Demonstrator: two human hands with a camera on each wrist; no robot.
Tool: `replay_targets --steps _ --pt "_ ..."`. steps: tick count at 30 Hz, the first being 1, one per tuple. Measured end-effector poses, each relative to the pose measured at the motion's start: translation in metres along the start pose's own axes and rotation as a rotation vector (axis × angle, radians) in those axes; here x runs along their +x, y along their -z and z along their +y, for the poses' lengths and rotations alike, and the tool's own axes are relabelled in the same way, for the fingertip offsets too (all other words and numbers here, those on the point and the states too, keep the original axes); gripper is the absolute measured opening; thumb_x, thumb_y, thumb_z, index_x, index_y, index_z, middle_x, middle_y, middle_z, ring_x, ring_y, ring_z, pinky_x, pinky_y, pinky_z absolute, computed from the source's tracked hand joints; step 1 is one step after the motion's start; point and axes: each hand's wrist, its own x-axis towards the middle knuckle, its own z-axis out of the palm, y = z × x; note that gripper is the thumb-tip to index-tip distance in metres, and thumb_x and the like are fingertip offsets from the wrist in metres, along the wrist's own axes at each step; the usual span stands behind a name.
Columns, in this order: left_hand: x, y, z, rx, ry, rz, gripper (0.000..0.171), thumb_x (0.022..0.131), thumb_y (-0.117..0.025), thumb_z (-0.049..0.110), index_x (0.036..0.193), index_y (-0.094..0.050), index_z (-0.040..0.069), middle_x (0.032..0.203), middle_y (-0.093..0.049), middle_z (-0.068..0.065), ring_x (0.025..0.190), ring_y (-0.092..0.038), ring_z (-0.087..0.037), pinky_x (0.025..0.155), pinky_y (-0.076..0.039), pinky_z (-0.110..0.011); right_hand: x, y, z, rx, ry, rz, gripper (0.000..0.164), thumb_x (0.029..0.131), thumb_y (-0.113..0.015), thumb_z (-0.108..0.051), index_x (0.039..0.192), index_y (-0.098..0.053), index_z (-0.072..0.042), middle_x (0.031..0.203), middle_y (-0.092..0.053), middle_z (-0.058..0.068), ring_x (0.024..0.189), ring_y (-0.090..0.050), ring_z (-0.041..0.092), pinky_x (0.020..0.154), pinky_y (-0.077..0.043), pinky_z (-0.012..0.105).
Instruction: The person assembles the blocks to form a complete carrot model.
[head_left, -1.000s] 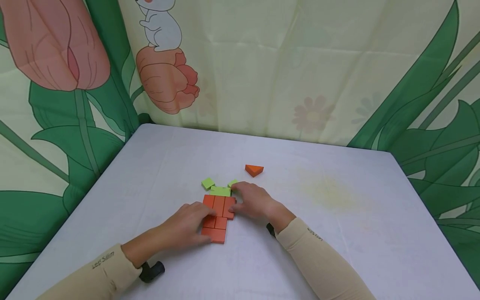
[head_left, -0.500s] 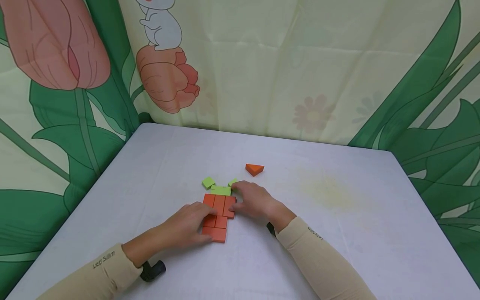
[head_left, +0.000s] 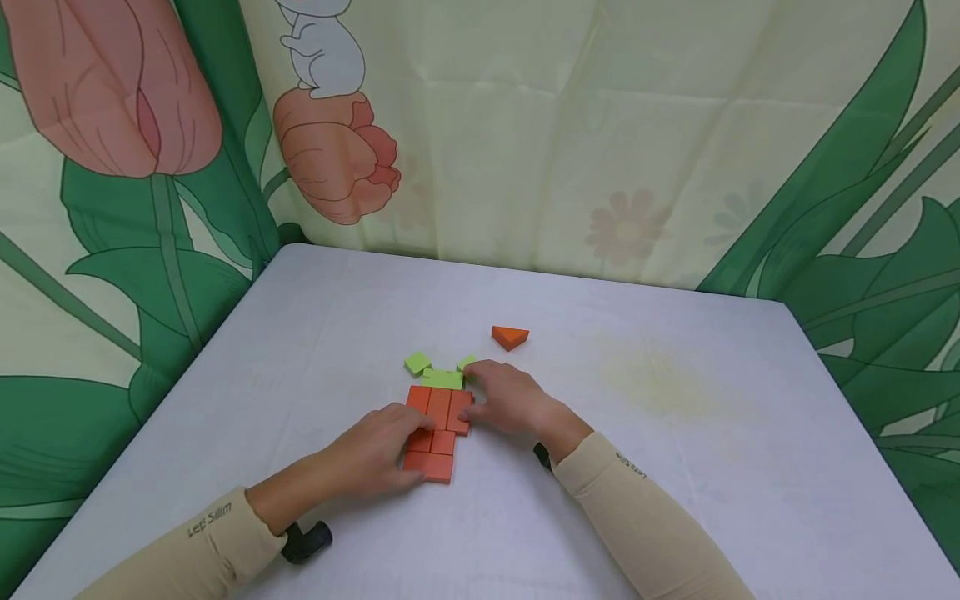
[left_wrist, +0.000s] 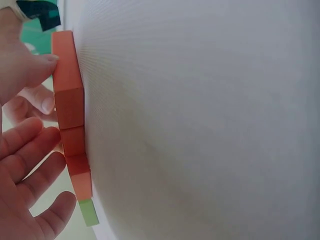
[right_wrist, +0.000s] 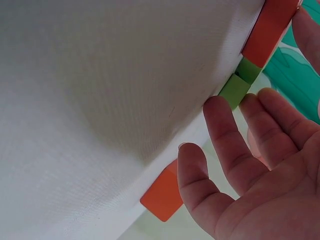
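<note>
Flat red blocks (head_left: 440, 407) lie edge to edge mid-table, with a green block (head_left: 442, 381) against their far end. Two small green blocks sit at its corners, the left one (head_left: 417, 364) turned at an angle. My left hand (head_left: 371, 450) rests along the left side of the red blocks; in the left wrist view its thumb lies on the nearest red block (left_wrist: 67, 65), its other fingers loosely spread. On the other side, fingertips of my right hand (head_left: 513, 402) touch the right small green block (right_wrist: 234, 91), and its thumb is at a red block's edge (right_wrist: 270, 32).
An orange triangular block (head_left: 510, 337) lies apart, beyond my right hand. A white cloth covers the table (head_left: 675, 467), and a printed curtain (head_left: 510, 150) hangs behind its far edge. Dark camera mounts sit at both wrists, the left one (head_left: 306, 543) close over the cloth.
</note>
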Motion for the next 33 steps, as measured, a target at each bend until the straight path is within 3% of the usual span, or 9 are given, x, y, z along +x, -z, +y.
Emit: replay_targets --steps 6,12,18,28,33 --pt "0.007 0.007 -0.008 -0.082 0.060 0.002 0.053 0.083 -0.082 0.025 0.128 -0.060 0.007 0.118 -0.060 0.000 0.111 -0.054 -0.019 0.094 -0.049 -0.041 0.001 0.000 0.000 -0.002 0.000 -0.004 0.065 0.090 -0.076 -0.032 0.144 -0.050 -0.006 0.146 -0.051 0.008 0.135 -0.045 0.026 0.110 -0.037 0.043" --pt "0.034 0.020 -0.034 -0.077 0.148 0.064 0.056 0.086 -0.080 0.023 0.134 -0.057 0.005 0.131 -0.058 -0.008 0.128 -0.049 -0.030 0.105 -0.042 -0.049 0.002 -0.001 0.001 -0.008 0.001 -0.004 0.065 0.090 -0.076 -0.034 0.144 -0.051 -0.007 0.145 -0.051 0.008 0.135 -0.045 0.026 0.110 -0.038 0.043" --pt "0.054 0.026 -0.052 -0.084 0.141 0.048 0.055 0.087 -0.078 0.020 0.134 -0.056 0.003 0.131 -0.059 -0.007 0.132 -0.045 -0.032 0.110 -0.035 -0.050 0.002 0.001 0.001 0.015 0.004 -0.005 0.065 0.090 -0.076 -0.033 0.143 -0.051 -0.007 0.145 -0.050 0.008 0.134 -0.045 0.026 0.110 -0.038 0.043" --pt "0.060 0.030 -0.055 -0.094 0.153 -0.003 0.055 0.087 -0.078 0.023 0.135 -0.056 0.005 0.132 -0.059 -0.007 0.130 -0.047 -0.030 0.109 -0.037 -0.050 0.005 0.004 0.001 -0.035 0.041 0.040 0.065 0.087 -0.078 -0.037 0.142 -0.054 -0.012 0.144 -0.051 0.005 0.131 -0.043 0.030 0.103 -0.039 0.052" --pt "0.059 0.032 -0.054 -0.090 0.159 -0.008 0.055 0.087 -0.078 0.024 0.134 -0.056 0.005 0.132 -0.059 -0.007 0.129 -0.048 -0.031 0.108 -0.037 -0.051 0.007 0.010 0.006 0.091 0.088 0.138 0.063 0.088 -0.078 -0.029 0.141 -0.053 -0.007 0.143 -0.052 0.007 0.134 -0.044 0.028 0.108 -0.038 0.046"
